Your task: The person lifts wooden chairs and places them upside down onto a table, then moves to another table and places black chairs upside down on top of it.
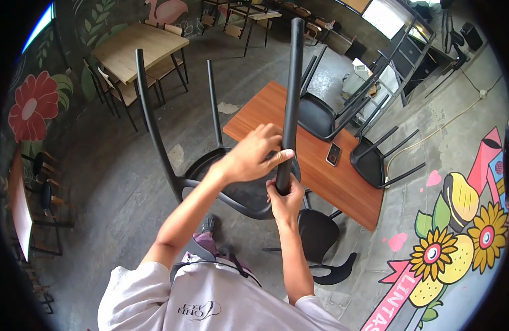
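A black chair [195, 165] is upside down in front of me, with its legs pointing up. My right hand [287, 203] is wrapped around the base of its nearest right leg [294, 83], close to the seat. Higher on that same leg is my left hand [253, 154], its thumb across the front and its fingers curled at the side. I cannot tell whether the chair's underside rests on anything. Just beyond it is a reddish-brown wooden table [342, 190], partly hidden by the chair and my hands.
Two more upturned black chairs [316, 116] [369, 163] lie on the table, with a phone [333, 154] between them. Another black chair [319, 234] stands near my right forearm. A light wooden table [138, 49] with chairs is at the back left. A painted wall [425, 138] runs along the right.
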`<state>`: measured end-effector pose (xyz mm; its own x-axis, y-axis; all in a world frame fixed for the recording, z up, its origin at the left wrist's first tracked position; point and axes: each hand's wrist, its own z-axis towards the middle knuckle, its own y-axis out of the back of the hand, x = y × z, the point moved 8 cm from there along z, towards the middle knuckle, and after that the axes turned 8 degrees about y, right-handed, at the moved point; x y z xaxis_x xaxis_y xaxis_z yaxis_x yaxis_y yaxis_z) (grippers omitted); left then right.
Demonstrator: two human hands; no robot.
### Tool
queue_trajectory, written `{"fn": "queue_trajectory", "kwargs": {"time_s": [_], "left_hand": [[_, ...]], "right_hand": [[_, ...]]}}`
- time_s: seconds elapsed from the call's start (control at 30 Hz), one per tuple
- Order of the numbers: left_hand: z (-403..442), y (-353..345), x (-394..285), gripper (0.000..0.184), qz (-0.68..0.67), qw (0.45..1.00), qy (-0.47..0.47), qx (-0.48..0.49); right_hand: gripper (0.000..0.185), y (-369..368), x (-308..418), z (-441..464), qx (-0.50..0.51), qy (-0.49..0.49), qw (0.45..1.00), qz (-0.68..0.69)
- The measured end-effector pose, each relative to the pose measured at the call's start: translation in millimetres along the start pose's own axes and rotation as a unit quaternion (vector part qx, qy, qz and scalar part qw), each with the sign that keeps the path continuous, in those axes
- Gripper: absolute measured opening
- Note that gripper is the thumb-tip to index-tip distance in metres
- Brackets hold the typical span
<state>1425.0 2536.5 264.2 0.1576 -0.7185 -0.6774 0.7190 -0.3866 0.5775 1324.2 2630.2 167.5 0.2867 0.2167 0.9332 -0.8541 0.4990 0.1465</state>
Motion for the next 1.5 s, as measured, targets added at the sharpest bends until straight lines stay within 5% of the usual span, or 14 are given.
{"fn": "queue_trajectory", "kwargs": {"time_s": [0.1,0.2,0.33,0.43,0.5,0.53,0.6,0.63,1.0,1.5], "left_hand": [[6.8,47.0,9.2,0.033,0.014,0.995,-0.020,-0.094],[-7.5,117.1,34.1,0.017,0.059,0.953,0.010,-0.297],[-60.3,180.5,126.5,0.052,0.188,0.798,0.156,-0.551],[-81.7,181.2,241.9,0.065,0.042,0.810,0.251,-0.528],[-84.0,162.4,291.5,0.059,-0.259,0.774,0.344,-0.465],[-81.8,160.0,294.3,0.038,-0.321,0.753,0.336,-0.466],[-78.2,155.7,310.5,0.027,-0.407,0.764,0.350,-0.359],[-79.8,152.4,313.1,0.027,-0.409,0.734,0.356,-0.409],[-52.6,148.3,323.2,0.017,-0.447,0.746,0.347,-0.351],[-39.5,129.9,340.6,0.047,-0.486,0.744,0.309,-0.338]], "right_hand": [[0.013,-1.4,-25.6,5.2,-0.015,-0.030,0.999,0.023],[0.013,4.3,-54.6,8.4,-0.029,-0.057,0.997,0.046],[0.016,8.0,-80.7,15.0,-0.034,-0.060,0.996,0.055],[0.017,6.6,-92.5,24.6,-0.027,-0.060,0.996,0.062],[0.017,3.0,-95.9,34.3,-0.027,-0.057,0.996,0.066],[0.017,1.3,-98.6,39.6,-0.031,-0.060,0.996,0.064],[0.017,-3.2,-104.7,47.7,-0.037,-0.065,0.995,0.061],[0.016,-2.2,-114.2,51.0,-0.033,-0.065,0.996,0.053],[0.016,-14.7,-177.1,75.5,-0.139,-0.121,0.977,0.106],[0.016,-16.1,-223.8,92.9,-0.167,-0.179,0.963,0.115]]}}
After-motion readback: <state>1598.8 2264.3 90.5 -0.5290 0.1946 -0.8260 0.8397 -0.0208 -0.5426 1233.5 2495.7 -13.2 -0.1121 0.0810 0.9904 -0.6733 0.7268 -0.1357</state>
